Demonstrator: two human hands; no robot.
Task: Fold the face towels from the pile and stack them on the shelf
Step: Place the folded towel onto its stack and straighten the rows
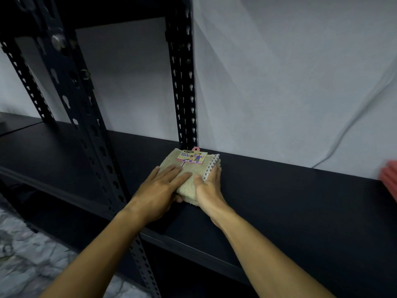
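A folded beige face towel (191, 168) lies on the black shelf board (279, 201), close to the rear upright. A pink paper label (191, 157) sits on its top, and a checked border runs along its right edge. My left hand (160, 190) lies flat on the towel's left half, with the thumb under its near edge. My right hand (209, 188) holds the towel's right side, thumb on top and fingers along the edge.
Black slotted metal uprights (184, 82) rise behind and to the left of the towel. A pink-red object (390, 179) sits at the shelf's far right edge. A white cable (343, 138) hangs down the grey wall. Marbled floor (28, 254) shows at lower left.
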